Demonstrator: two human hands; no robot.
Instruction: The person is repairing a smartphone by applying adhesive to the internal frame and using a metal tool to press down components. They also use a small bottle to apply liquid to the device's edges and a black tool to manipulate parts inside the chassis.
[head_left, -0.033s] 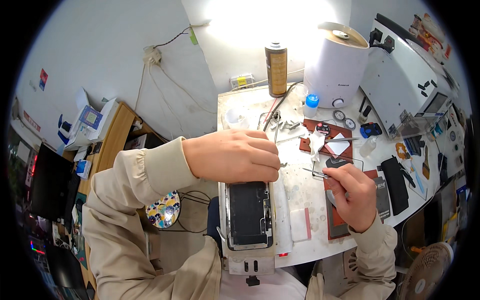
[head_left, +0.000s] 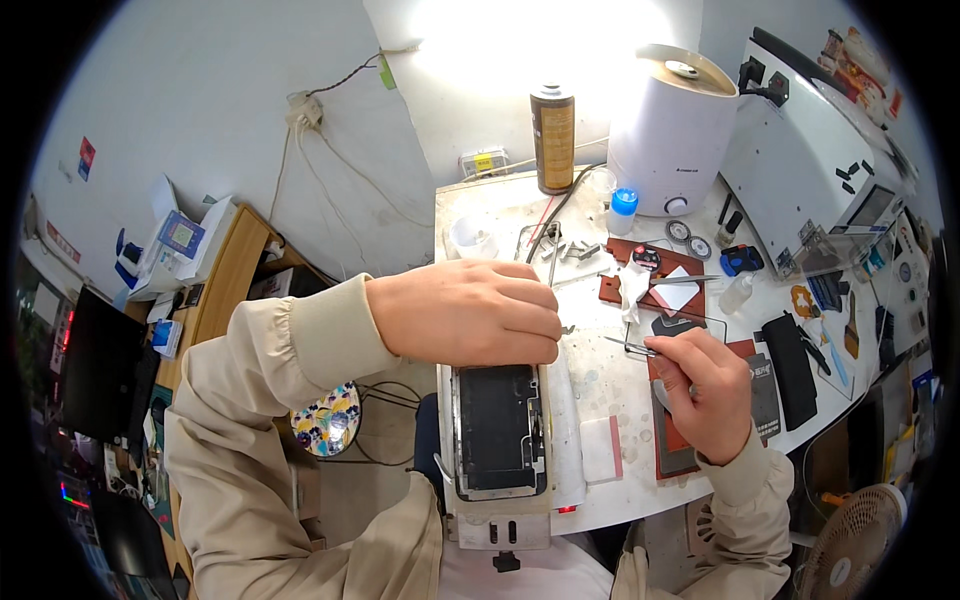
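My left hand (head_left: 465, 310) lies over the upper end of an opened black phone (head_left: 495, 435), its fingers curled and their tips hidden, so I cannot make out what they grip. The phone sits in a pale metal holder (head_left: 495, 530) with a black knob. My right hand (head_left: 705, 395) pinches slim metal tweezers (head_left: 625, 341), pointed leftward above red and grey mats (head_left: 765, 395). A white pad with a pink edge (head_left: 600, 450) lies between holder and mats.
A tan spray can (head_left: 552, 140), white humidifier (head_left: 665, 140), blue-capped bottle (head_left: 622, 208) and white cup (head_left: 470, 235) stand at the back. A white machine (head_left: 800, 150) is on the right, with a black pouch (head_left: 790, 370) nearer. A fan (head_left: 850, 550) is lower right, a wooden desk (head_left: 225, 280) left.
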